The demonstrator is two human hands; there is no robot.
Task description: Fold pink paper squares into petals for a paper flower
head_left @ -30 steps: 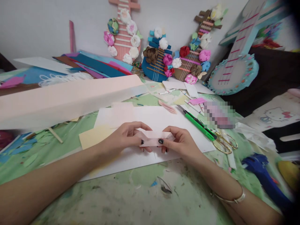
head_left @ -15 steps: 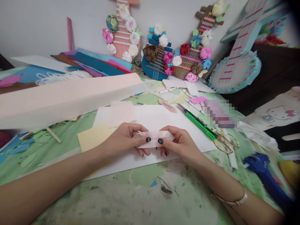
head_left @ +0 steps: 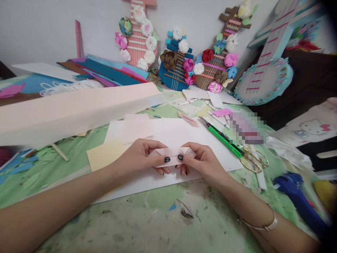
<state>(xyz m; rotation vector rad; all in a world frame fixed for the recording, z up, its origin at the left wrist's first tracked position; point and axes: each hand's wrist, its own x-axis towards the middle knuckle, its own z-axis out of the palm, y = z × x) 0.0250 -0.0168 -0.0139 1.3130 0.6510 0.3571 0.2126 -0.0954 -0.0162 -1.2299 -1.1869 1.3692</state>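
Observation:
Between my hands is a small piece of pale pink paper (head_left: 173, 161) with folded corners along its upper edge. My left hand (head_left: 146, 154) is closed on its left end, thumb in front and fingers behind. The right end is pinched the same way by my right hand (head_left: 204, 158). Both hands are over a white sheet (head_left: 163, 128) lying on the table. A pale pink paper square (head_left: 135, 128) rests on that sheet behind my left hand. Beside my left wrist is a yellow paper piece (head_left: 102, 154).
To the right lie a green utility knife (head_left: 223, 138), gold-handled scissors (head_left: 251, 160) and a blue glue gun (head_left: 297, 193). A long pale pink paper sheet (head_left: 79, 105) stretches across the left. Guitar-shaped paper crafts, including a blue one (head_left: 172, 79), lean on the wall behind.
Both hands have hardly moved, with a slight shift of the thumbs along the paper. The folded flaps on its upper edge show a little more plainly now.

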